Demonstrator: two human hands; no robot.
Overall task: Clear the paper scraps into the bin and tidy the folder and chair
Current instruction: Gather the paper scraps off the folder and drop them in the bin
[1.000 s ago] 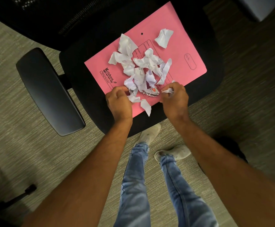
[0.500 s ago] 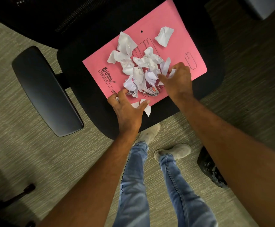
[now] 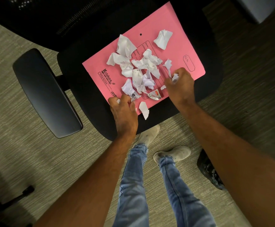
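Observation:
A pink folder (image 3: 179,51) lies on the black chair seat (image 3: 90,102). Several crumpled white paper scraps (image 3: 138,68) are heaped on its middle, one scrap (image 3: 163,39) sits apart at the far side, and another scrap (image 3: 144,109) overhangs the near edge. A small foil wrapper (image 3: 154,95) lies among them. My left hand (image 3: 123,112) rests at the folder's near corner, fingers curled on small scraps. My right hand (image 3: 181,86) is on the folder's right part, closed on a crumpled scrap.
The chair's armrest (image 3: 46,92) juts out at the left and its mesh back (image 3: 51,17) is at the top. A dark bin (image 3: 208,171) stands on the carpet by my right arm. My legs and shoes (image 3: 172,154) are below the seat.
My right hand has drawn back toward the folder's right edge with a scrap gripped. My left hand has curled its fingers over scraps at the near corner.

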